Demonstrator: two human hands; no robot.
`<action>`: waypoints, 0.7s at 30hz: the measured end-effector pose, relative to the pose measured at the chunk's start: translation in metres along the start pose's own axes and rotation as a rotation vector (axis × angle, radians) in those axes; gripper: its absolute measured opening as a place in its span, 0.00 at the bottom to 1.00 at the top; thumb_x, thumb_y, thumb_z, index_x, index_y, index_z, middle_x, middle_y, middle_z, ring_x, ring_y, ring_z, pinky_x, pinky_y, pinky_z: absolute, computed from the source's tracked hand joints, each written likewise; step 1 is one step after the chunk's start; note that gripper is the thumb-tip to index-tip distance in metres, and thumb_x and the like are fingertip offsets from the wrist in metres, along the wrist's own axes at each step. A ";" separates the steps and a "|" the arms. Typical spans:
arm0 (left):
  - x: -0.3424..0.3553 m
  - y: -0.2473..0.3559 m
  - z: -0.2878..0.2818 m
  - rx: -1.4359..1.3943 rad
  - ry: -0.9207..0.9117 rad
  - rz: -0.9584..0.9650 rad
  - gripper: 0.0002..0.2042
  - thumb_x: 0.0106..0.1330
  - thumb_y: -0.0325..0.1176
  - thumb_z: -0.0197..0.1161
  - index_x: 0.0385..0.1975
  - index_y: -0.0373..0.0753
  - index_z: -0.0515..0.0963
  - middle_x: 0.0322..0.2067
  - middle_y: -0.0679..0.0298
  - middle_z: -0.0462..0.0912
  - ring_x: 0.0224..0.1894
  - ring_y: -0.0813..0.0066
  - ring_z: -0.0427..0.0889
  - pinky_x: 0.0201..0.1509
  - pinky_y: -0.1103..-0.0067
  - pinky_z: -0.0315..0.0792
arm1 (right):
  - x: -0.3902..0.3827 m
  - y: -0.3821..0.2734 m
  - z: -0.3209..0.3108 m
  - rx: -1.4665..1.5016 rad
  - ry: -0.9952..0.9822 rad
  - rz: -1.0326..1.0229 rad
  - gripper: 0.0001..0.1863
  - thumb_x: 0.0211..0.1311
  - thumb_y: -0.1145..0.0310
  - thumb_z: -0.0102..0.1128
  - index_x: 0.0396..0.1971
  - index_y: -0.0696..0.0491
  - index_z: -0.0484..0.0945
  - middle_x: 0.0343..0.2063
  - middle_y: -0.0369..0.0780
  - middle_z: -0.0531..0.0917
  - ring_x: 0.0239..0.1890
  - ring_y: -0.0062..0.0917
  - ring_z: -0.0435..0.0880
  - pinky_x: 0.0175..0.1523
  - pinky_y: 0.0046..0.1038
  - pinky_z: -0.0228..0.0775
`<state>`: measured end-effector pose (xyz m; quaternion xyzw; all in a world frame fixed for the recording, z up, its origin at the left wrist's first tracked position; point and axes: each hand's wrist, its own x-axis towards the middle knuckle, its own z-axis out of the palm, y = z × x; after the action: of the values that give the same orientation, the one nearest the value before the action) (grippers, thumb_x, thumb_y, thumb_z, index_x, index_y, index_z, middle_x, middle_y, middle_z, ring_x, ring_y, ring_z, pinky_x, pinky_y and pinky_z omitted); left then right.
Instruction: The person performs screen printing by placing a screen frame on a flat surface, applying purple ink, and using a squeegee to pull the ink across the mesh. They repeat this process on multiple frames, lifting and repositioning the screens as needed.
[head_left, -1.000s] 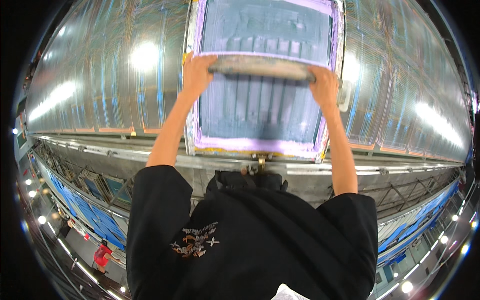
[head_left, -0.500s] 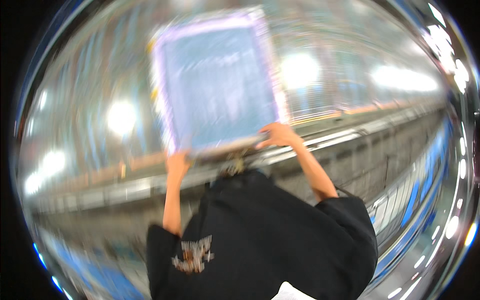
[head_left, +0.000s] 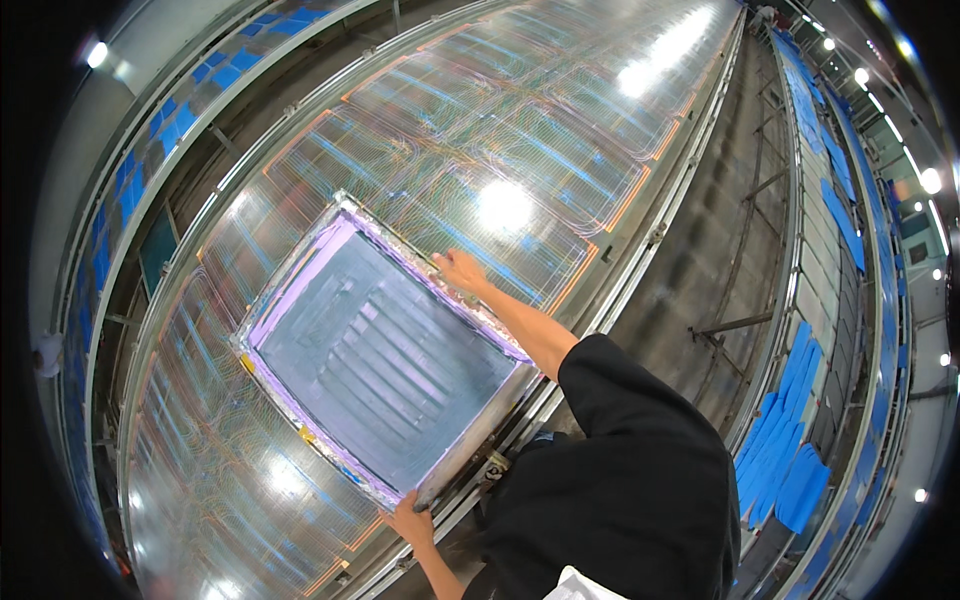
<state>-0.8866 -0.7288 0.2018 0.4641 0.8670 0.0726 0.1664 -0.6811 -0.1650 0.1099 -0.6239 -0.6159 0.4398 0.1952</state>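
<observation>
A screen-printing frame (head_left: 380,350) with lilac edges and grey-blue mesh rests at a slant on a long, glossy printed table (head_left: 520,130). Along its lower-right edge lies a long squeegee (head_left: 480,420), partly hard to tell from the frame. My left hand (head_left: 408,522) is closed at the frame's lowest corner, round the squeegee's end and the frame edge there. My right hand (head_left: 458,270) grips the frame's upper-right side, its fingertips at the outer rim and partly hidden.
A metal rail (head_left: 628,300) runs along the table's near side, beside a concrete aisle (head_left: 670,350). Parallel racks carry blue sheets (head_left: 780,440) on the right and blue pieces (head_left: 175,125) on the left. A small, unclear figure of a person (head_left: 762,18) is at the far end.
The view has swung round along the table. My right hand has left the squeegee for the frame's side. The squeegee has moved from across the mesh to the near edge, with my left hand following.
</observation>
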 end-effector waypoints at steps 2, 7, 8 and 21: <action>-0.011 0.000 0.007 -0.001 0.011 -0.034 0.24 0.44 0.21 0.64 0.45 0.42 0.88 0.43 0.58 0.90 0.51 0.57 0.86 0.83 0.49 0.42 | -0.013 -0.019 0.002 0.102 0.039 0.038 0.25 0.73 0.46 0.55 0.44 0.56 0.82 0.27 0.49 0.88 0.25 0.40 0.88 0.45 0.47 0.79; -0.024 0.006 0.000 -0.126 0.142 -0.011 0.26 0.43 0.20 0.62 0.47 0.43 0.88 0.46 0.58 0.90 0.54 0.54 0.85 0.83 0.48 0.38 | -0.040 -0.093 -0.022 0.027 0.202 -0.066 0.22 0.69 0.48 0.57 0.36 0.54 0.85 0.34 0.49 0.89 0.40 0.48 0.88 0.47 0.48 0.77; -0.029 0.005 0.002 -0.113 0.127 -0.050 0.27 0.43 0.19 0.61 0.47 0.42 0.88 0.47 0.56 0.90 0.56 0.52 0.84 0.84 0.48 0.37 | -0.045 -0.113 -0.029 -0.025 0.248 -0.153 0.22 0.68 0.48 0.57 0.35 0.54 0.85 0.34 0.49 0.89 0.40 0.49 0.88 0.47 0.48 0.77; -0.040 -0.069 -0.018 0.030 0.218 -0.180 0.23 0.47 0.19 0.63 0.44 0.44 0.90 0.48 0.66 0.91 0.63 0.54 0.79 0.82 0.40 0.31 | -0.060 -0.017 0.099 0.213 0.175 -0.344 0.22 0.71 0.53 0.60 0.25 0.57 0.76 0.22 0.43 0.78 0.27 0.32 0.72 0.37 0.40 0.65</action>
<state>-0.9259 -0.8000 0.2081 0.3762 0.9190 0.0946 0.0699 -0.7610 -0.2479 0.0882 -0.5211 -0.6439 0.4067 0.3852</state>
